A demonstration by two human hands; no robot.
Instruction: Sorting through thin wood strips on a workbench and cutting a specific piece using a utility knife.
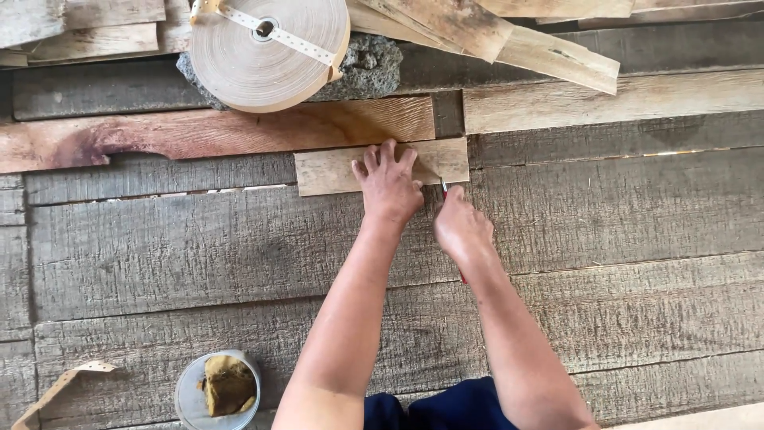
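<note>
Round tin (pixel 216 390) near; left hand (pixel 387 185) flat on veneer (pixel 334 170), right hand (pixel 460 227) gripping knife (pixel 446 188).

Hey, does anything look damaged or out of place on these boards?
Yes. The reddish plank has a curved bite missing from its lower edge at the left, so it is not a clean board. Above it, the tape roll leans on a rough stone rather than lying flat.

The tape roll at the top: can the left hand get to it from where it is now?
Probably yes. The left hand lies flat on the small board, and only the flat reddish plank lies between it and the tape roll. Nothing stands in the way; the right hand is off to the side.
</note>
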